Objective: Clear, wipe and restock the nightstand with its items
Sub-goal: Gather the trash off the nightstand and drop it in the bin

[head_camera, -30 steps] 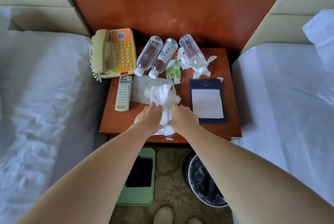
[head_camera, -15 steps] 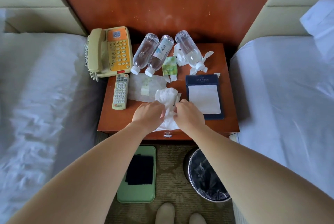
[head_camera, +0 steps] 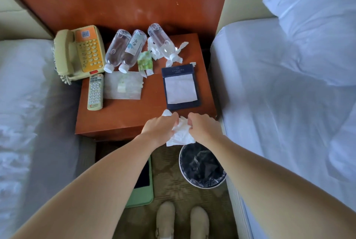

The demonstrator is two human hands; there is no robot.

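Crumpled tissue [head_camera: 181,130] is hanging at the front edge of the counter [head_camera: 123,117], near its front right corner; its lower part is dangling past the edge, just above the rim of the bin [head_camera: 202,165] on the floor.

Left hand [head_camera: 160,128] and right hand [head_camera: 204,128] are both gripping it; fingers [head_camera: 174,118] of each hand are curling into the wad from either side, bunching it between them.

Step in hand, as judged: clearing litter off the top; wiping not yet begun.

Other things lying on the counter:
- notepad [head_camera: 181,86] just behind the hands, toward the right edge;
- remote [head_camera: 95,92] along the left edge; telephone [head_camera: 79,53] overhanging the back left corner;
- three bottles [head_camera: 134,51] lying on their sides at the back edge;
- green wrapper [head_camera: 145,62], a flat clear sheet [head_camera: 123,87] and torn white scraps [head_camera: 177,53] lying among them.

Next move, as judged: carrying the wad slightly forward and down over the bin opening, then loosening both grips; the tissue is light and trailing, so a low release is looking safer than a toss; the scraps under the right-most bottle are likely calling for lifting that bottle first.
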